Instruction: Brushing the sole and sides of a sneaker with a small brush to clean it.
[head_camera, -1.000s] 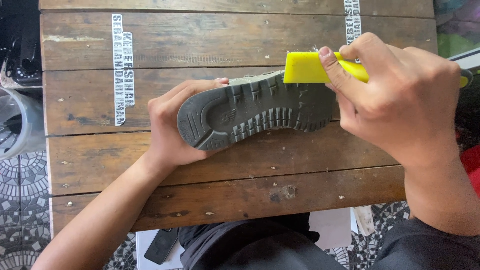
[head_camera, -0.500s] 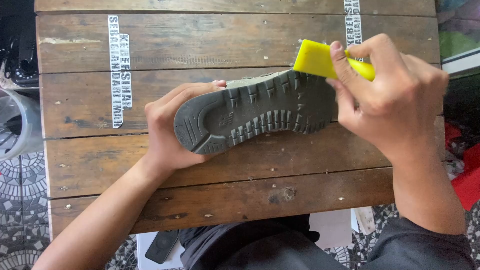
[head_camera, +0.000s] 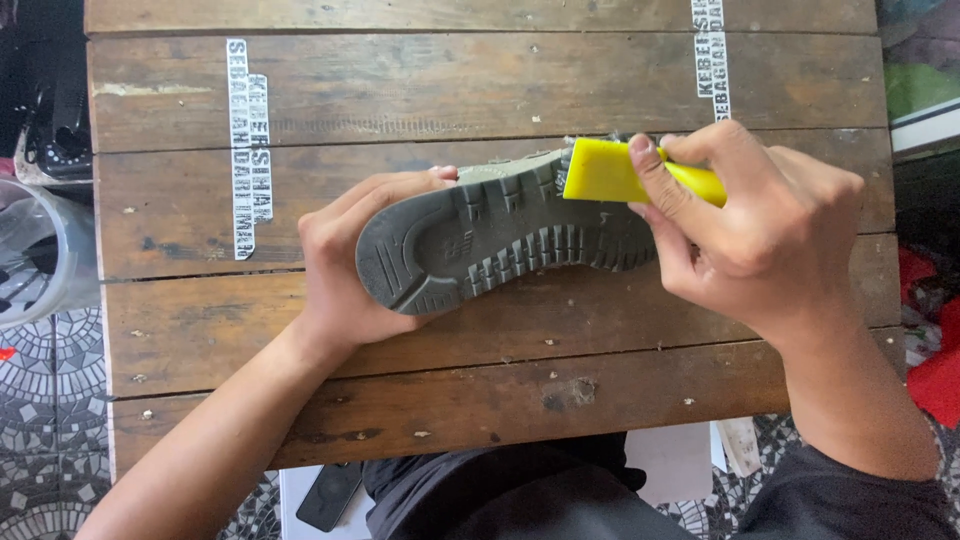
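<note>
Dark, worn plank table (head_camera: 480, 90) fills the view, white stencilled lettering (head_camera: 247, 145) across its boards. Patterned grey tile floor (head_camera: 45, 400) shows at left, beside a clear plastic tub (head_camera: 40, 250). Daylight falls evenly over the wood.

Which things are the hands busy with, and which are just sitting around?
Busy with:
- grey shoe with ridged rubber sole, turned sole up, held by the left hand
- yellow plastic brush, pressed to the shoe by the right hand
- brown wooden plank table under the shoe

Just sitting around:
- clear plastic tub at the left edge
- black flat phone-like thing below the table
</note>
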